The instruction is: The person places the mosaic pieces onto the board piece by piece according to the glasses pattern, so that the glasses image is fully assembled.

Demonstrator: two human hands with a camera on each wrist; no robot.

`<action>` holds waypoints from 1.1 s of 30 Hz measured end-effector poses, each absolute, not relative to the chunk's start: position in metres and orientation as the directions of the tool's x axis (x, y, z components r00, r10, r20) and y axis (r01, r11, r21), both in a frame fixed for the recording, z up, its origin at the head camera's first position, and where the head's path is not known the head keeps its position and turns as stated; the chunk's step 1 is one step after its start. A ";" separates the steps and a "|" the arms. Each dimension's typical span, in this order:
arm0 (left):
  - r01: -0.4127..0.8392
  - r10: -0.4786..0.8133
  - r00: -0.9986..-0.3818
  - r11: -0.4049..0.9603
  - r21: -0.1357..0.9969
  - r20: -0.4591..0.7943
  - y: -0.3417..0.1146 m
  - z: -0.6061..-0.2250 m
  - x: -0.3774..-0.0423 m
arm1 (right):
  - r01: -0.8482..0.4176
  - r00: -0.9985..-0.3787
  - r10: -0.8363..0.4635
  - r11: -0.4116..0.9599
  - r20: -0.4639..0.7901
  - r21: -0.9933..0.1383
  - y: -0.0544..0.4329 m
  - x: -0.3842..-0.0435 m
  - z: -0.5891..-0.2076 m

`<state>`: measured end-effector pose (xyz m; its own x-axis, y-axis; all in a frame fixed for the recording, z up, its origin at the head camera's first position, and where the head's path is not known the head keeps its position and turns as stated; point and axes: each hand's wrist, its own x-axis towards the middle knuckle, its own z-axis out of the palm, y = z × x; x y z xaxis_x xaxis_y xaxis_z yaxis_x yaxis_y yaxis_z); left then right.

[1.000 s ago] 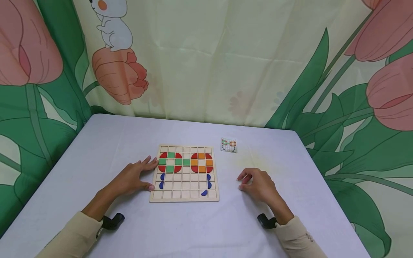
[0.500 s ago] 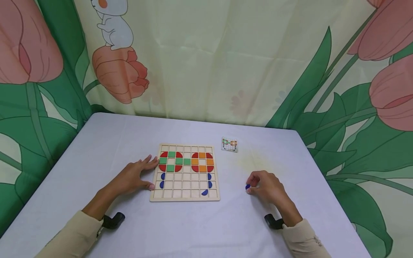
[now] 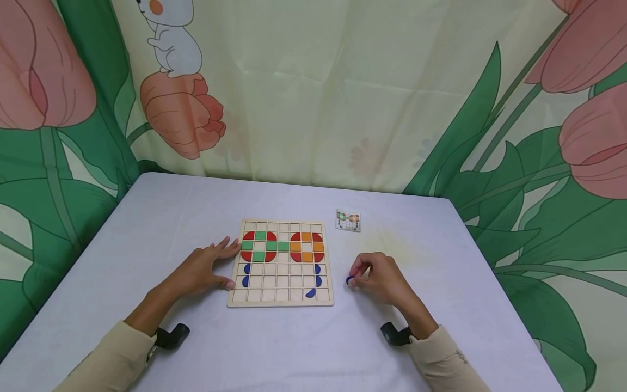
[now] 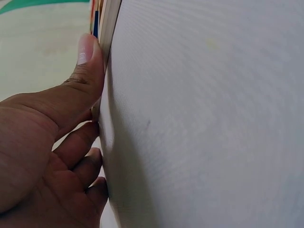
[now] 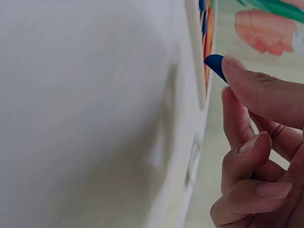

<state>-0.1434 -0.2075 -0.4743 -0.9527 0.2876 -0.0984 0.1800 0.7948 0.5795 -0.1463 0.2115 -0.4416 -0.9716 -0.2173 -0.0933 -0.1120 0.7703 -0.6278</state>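
A square wooden grid board [image 3: 281, 294] lies on the table, bearing red, green and orange pieces in two ring shapes, with several blue half-round pieces below them. My left hand [image 3: 198, 270] rests against the board's left edge, thumb and fingertips touching it with the fingers spread. To the right of the board, my right hand [image 3: 384, 277] pinches a blue half-round piece [image 5: 216, 65] between thumb and index finger. That hand is a short way off the board's right edge, above the cloth. In the right wrist view, the other fingers curl loosely beneath the pinch.
A small printed card [image 3: 348, 220] with a similar coloured pattern lies behind the board, to its right. White cloth [image 3: 274, 348] covers the table. A curtain [image 3: 313, 98] printed with tulips hangs beyond the far edge.
My right hand first shifted a little right, where the blue half-round piece came into sight in its fingers, then moved left toward the board with it. My left hand has stayed put.
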 end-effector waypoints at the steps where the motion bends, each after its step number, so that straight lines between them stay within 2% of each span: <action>1: 0.181 0.288 -0.953 0.795 0.579 -0.097 -0.208 -0.474 -0.143 | -0.113 -0.970 -0.224 0.765 -0.097 -0.634 0.205 -0.147 -0.440; 15: 0.182 0.289 -0.952 0.798 0.574 -0.100 -0.208 -0.473 -0.143 | -0.236 -0.909 -0.403 0.704 -0.104 -0.670 0.124 -0.147 -0.425; 33: 0.195 0.305 -0.948 0.787 0.586 -0.094 -0.210 -0.472 -0.143 | -0.374 -0.811 -0.573 0.667 -0.122 -0.645 0.049 -0.144 -0.432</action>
<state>-0.1433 -0.2103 -0.4723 -0.9477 0.3051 -0.0936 0.1954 0.7865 0.5858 -0.1439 0.0495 -0.4319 -0.8106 -0.5727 -0.1220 -0.3739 0.6666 -0.6449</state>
